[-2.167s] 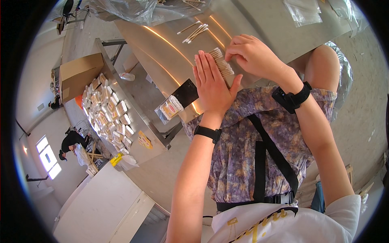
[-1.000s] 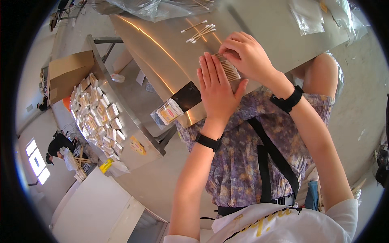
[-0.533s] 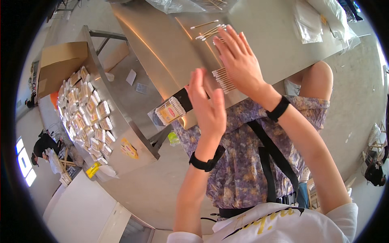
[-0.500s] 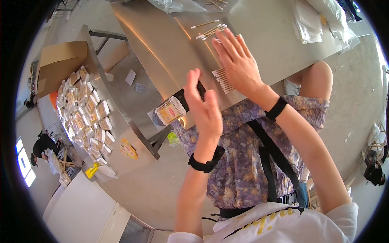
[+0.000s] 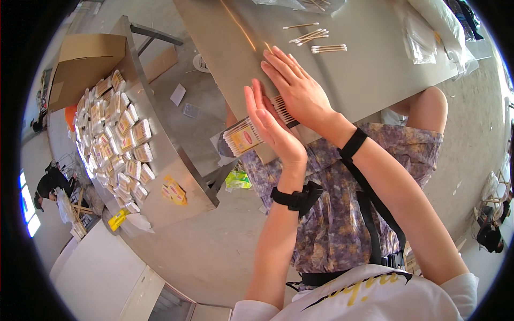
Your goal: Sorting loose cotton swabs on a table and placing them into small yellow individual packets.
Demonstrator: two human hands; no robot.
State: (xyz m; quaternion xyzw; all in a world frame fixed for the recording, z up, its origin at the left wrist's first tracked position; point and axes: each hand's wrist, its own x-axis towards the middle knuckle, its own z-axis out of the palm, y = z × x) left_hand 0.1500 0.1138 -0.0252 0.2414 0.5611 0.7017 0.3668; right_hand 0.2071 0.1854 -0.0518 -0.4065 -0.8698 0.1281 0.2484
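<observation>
A row of cotton swabs [image 5: 280, 108] lies side by side on the steel table, between my two hands. My left hand [image 5: 278, 131] stands on edge along the row's left side, fingers stretched out. From the right, my right hand [image 5: 304, 96] lies flat with straight fingers, covering part of the row. Left of my left hand, a packet of cotton swabs [image 5: 243, 137] with a yellow-and-red label rests at the table's near edge. Beyond my right hand are loose cotton swabs [image 5: 311, 36] and a small bunch of swabs [image 5: 329, 48].
A second metal table [image 5: 184, 199] on the left carries a heap of swab packets [image 5: 120, 136] and a cardboard box [image 5: 88, 67]. Clear plastic bags [image 5: 420, 40] lie at the far right of my steel table [image 5: 369, 69]. People sit in the background at both sides.
My right hand has come nearer, toward my left hand, and the gap between them has narrowed. Several swabs now lie apart beyond the right hand. The whole view has shifted slightly.
</observation>
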